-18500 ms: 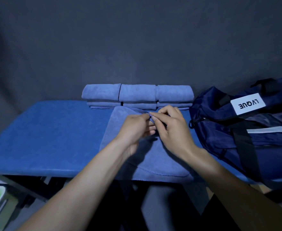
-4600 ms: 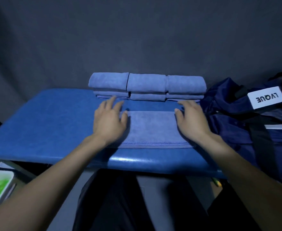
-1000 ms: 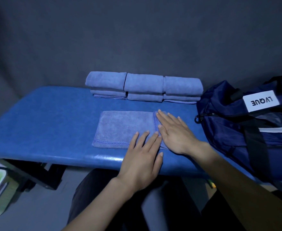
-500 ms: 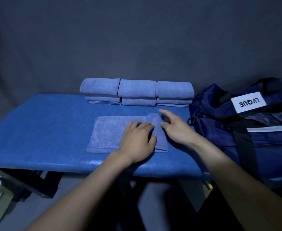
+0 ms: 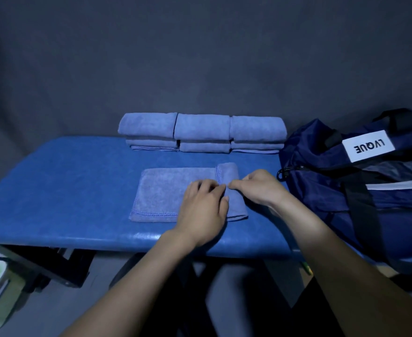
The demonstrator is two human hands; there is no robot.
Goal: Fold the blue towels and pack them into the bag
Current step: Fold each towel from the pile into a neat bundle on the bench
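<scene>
Both hands, left (image 5: 203, 205) and right (image 5: 257, 188), pinching the towel (image 5: 161, 190) roll; flat towel runs leftward from my fingertips

head-worn view, forward-down, close over table (image 5: 78, 190)
</scene>
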